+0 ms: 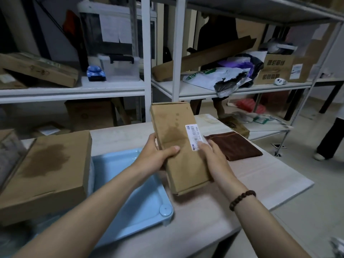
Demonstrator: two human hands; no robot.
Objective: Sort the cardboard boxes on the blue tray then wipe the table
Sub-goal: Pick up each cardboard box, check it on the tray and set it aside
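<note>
I hold a long flat cardboard box (178,146) with a white label, tilted up above the table between both hands. My left hand (158,153) grips its left edge, thumb across the front. My right hand (214,157) holds the right edge, fingers lying on the label. Below lies the light blue tray (130,185), its right half bare. A large stained cardboard box (46,170) rests on the tray's left part. A folded brown cloth (234,146) lies on the table to the right.
The white table (260,175) ends at the right, with floor beyond. A small cardboard box (236,125) sits at the table's far right. White shelving (147,86) with boxes and bags stands behind. A person's legs (329,138) stand at the far right.
</note>
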